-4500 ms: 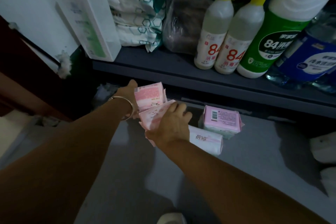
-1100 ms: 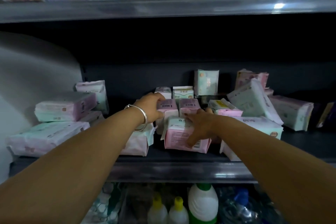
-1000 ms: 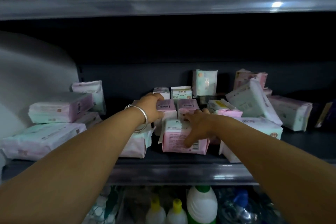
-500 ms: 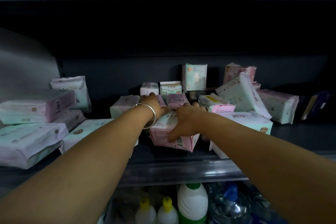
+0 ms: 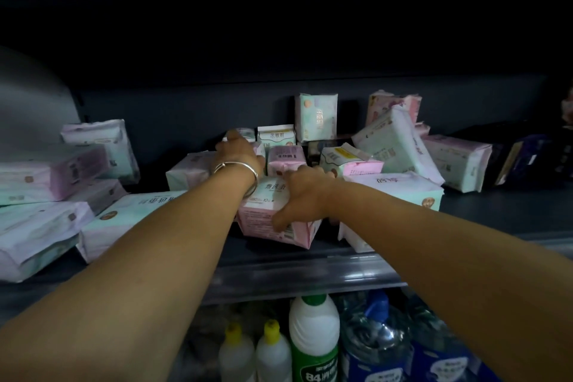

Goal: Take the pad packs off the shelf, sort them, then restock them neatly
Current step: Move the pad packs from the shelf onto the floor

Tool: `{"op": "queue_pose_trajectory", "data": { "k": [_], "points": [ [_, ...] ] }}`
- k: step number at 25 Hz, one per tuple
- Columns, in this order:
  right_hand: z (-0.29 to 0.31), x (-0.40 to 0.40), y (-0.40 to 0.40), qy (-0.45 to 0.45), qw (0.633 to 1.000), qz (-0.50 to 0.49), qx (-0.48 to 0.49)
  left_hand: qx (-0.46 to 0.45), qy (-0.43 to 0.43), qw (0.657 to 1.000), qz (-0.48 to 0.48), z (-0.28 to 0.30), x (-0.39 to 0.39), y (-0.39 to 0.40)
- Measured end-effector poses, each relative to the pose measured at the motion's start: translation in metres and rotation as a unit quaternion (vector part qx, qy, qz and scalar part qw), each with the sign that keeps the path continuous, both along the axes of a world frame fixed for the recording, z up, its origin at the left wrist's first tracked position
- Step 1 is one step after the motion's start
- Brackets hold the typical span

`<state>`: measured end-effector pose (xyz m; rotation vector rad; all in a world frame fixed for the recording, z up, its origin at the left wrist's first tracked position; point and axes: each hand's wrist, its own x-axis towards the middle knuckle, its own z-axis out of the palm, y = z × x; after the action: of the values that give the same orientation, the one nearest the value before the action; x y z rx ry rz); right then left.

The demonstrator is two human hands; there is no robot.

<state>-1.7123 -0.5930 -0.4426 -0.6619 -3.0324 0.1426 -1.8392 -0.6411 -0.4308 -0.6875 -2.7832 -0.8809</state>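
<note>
— What sits nearest you?

— Below the shelf [image 5: 310, 273], at six o'clock, stand two yellow-capped bottles [image 5: 254, 350], a green-labelled white bottle [image 5: 313, 338] and a blue-capped water jug [image 5: 378, 338].

— And your hands?

— My right hand [image 5: 302, 195] lies on the pink pad pack [image 5: 273, 223] at the shelf's front edge, thumb down its front face, fingers [image 5: 319, 172] curled over its top, so I grip it. My left hand [image 5: 240, 152], with a silver bangle [image 5: 245, 169] at the wrist, reaches past that pack towards eleven o'clock. Its fingers are bent over a small pack [image 5: 245, 133] farther back; whether they clamp it I cannot tell.

— Where are the other packs?

— At nine o'clock a heap of long mint and lilac packs [image 5: 46, 211] lies flat. At three o'clock of my right hand rests a white and mint pack [image 5: 397, 189], touching the shelf floor. Behind my hands small packs crowd together: a lilac one [image 5: 285, 158] just beyond my right fingers, a mint carton-like one [image 5: 276, 136] behind it. At one o'clock a tall mint pack [image 5: 316, 116] stands upright against the back wall, and a large one [image 5: 393, 146] leans tilted on its neighbours.
</note>
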Motion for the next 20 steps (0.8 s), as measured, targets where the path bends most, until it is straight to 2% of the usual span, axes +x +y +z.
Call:
{"op": "queue_pose_trajectory", "data": {
  "k": [4, 7, 10, 16, 20],
  "points": [
    [0.016, 0.016, -0.014, 0.051, 0.997, -0.006, 0.062, 0.044, 0.072, 0.996, 0.003, 0.031, 0.017, -0.023],
    [0.031, 0.032, -0.025, 0.09, 0.995, -0.005, 0.05, 0.08, 0.13, 0.988, -0.002, 0.049, 0.032, -0.05],
    [0.037, 0.061, -0.041, 0.106, 0.994, 0.017, 0.023, 0.12, 0.151, 0.981, -0.02, 0.057, 0.059, -0.088],
    [0.02, 0.144, -0.08, 0.076, 0.992, 0.072, -0.068, 0.147, 0.129, 0.978, -0.067, 0.038, 0.132, -0.154],
    [-0.022, 0.208, -0.092, 0.03, 0.988, 0.087, -0.123, 0.132, 0.046, 0.985, -0.1, -0.006, 0.191, -0.176]
  ]
}}
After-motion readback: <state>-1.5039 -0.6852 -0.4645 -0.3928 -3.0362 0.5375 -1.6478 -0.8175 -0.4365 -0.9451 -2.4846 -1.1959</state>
